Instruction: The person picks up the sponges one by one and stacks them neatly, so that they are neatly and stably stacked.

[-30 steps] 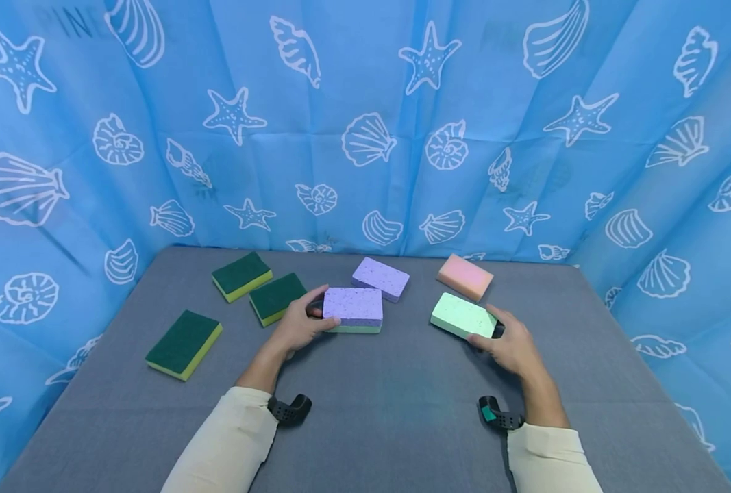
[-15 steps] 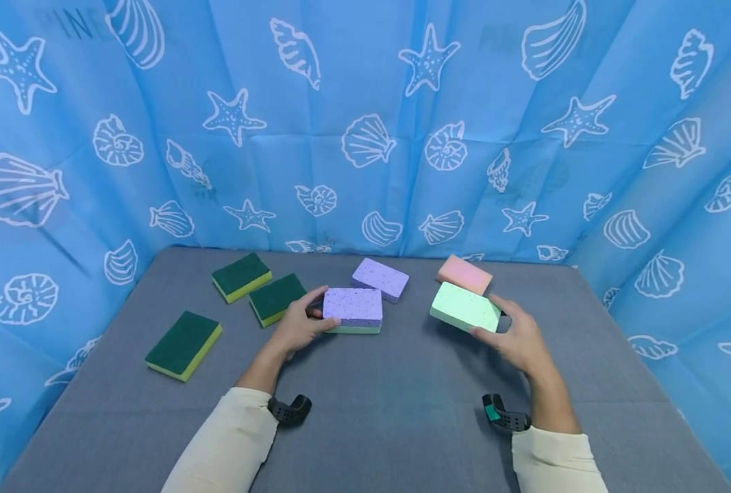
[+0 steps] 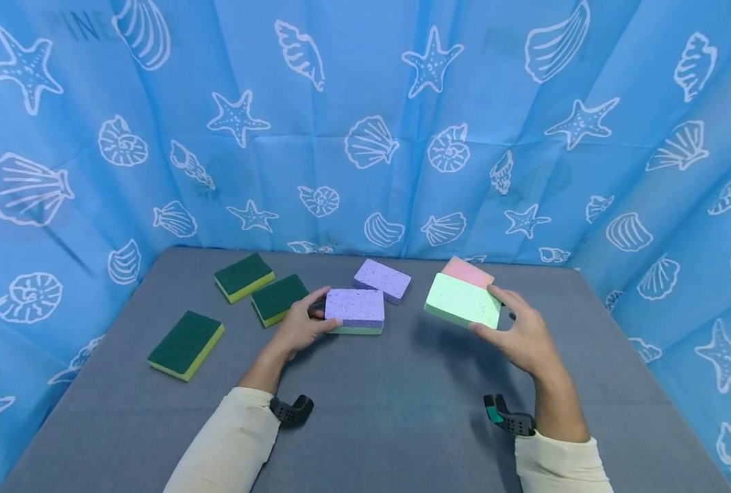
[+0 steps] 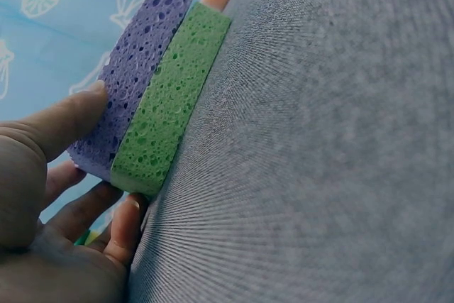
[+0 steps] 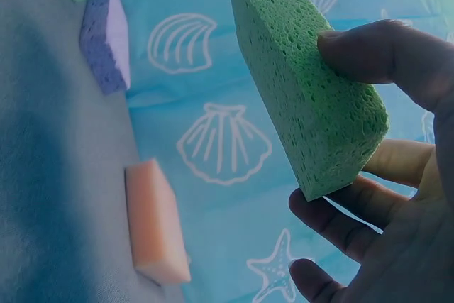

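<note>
My left hand (image 3: 300, 329) grips the left end of a purple sponge (image 3: 354, 305), thumb on its near side. That sponge lies flat on top of a green sponge (image 4: 167, 104), which rests on the table. Off to the right, my right hand (image 3: 522, 335) holds a second light green sponge (image 3: 462, 298) by its right end, raised above the table and casting a shadow. In the right wrist view the thumb presses one side of this green sponge (image 5: 305, 69) and fingers support the other. Part of a pink sponge (image 3: 468, 272) is hidden behind it.
Another purple sponge (image 3: 382, 279) lies behind the stacked pair. Three green-and-yellow scouring sponges lie at the left, one of them (image 3: 186, 344) nearer the front. A blue shell-print curtain (image 3: 365, 137) surrounds the back and sides of the grey table (image 3: 365, 424).
My right hand has lifted the light green sponge off the table, so it now covers part of the pink sponge. The left hand keeps its hold on the stacked purple sponge.
</note>
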